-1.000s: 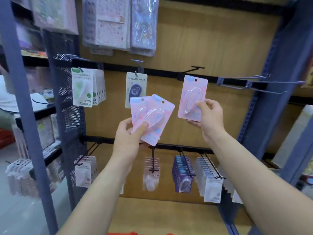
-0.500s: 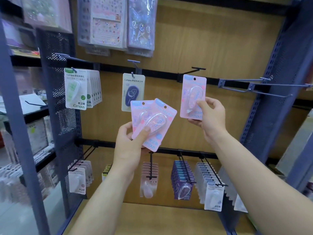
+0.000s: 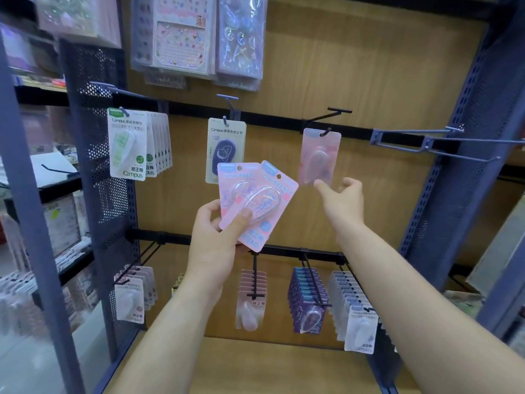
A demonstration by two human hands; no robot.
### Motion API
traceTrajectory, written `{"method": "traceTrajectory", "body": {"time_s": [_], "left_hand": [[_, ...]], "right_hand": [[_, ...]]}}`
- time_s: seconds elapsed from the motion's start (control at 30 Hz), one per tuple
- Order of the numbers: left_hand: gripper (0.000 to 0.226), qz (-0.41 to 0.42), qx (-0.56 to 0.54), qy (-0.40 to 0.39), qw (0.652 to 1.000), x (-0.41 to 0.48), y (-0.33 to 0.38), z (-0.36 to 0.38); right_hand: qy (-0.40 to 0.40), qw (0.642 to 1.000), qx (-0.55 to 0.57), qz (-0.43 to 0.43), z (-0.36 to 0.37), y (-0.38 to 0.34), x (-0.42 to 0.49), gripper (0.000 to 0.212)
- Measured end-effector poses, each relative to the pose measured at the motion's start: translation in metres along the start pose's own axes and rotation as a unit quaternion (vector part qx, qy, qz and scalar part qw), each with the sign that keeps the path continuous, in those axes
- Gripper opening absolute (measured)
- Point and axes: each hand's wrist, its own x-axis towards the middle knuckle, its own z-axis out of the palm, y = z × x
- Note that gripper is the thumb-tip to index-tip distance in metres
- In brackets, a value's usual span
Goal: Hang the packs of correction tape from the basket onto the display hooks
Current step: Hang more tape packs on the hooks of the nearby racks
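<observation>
The left hand [image 3: 216, 240] pinches two pink packs [image 3: 255, 200], fanned, thumb on the front blister. At their 2 o'clock a third pack [image 3: 321, 155] hangs on a hook [image 3: 326, 132] (rather blurred). The right hand [image 3: 343, 203], fingers loosely spread and holding nothing, sits at that pack's 6 o'clock.

The green pack [image 3: 127, 146] on the upper left hook is showing "Campus" at its top and "修正带" above "Campus" lower down. The navy pack [image 3: 225, 150] beside it is displaying "Campus 原纸色修正带" and "GOOD TIME". The pink packs [image 3: 261, 203] in the left hand [image 3: 216, 240] are showing "Campus" on the front blister. A lower-row pink pack [image 3: 251, 305] is showing "修正带".
</observation>
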Motion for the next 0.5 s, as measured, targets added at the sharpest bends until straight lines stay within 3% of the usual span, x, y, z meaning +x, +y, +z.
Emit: {"method": "traceTrajectory", "body": {"time_s": [0.07, 0.13, 0.23, 0.4, 0.5], "left_hand": [[0.043, -0.001, -0.004, 0.001, 1.0, -0.001, 0.0, 0.0], [0.043, 0.001, -0.002, 0.003, 1.0, 0.0, -0.001, -0.001], [0.044, 0.007, 0.003, -0.003, 1.0, -0.002, -0.005, 0.0], [0.051, 0.009, 0.005, -0.014, 1.0, -0.005, -0.006, 0.002], [0.041, 0.005, 0.02, -0.001, 1.0, -0.003, -0.006, 0.0]], "right_hand": [[-0.038, 0.999, 0.029, -0.007, 0.002, 0.01, -0.022, 0.043], [-0.133, 0.988, 0.082, -0.007, 0.006, 0.018, -0.049, 0.019], [-0.239, 0.966, 0.092, -0.041, 0.01, 0.021, -0.079, 0.019], [-0.231, 0.963, 0.13, -0.036, 0.01, 0.016, -0.085, 0.022], [-0.205, 0.964, 0.168, -0.027, 0.004, 0.013, -0.075, 0.022]]}}
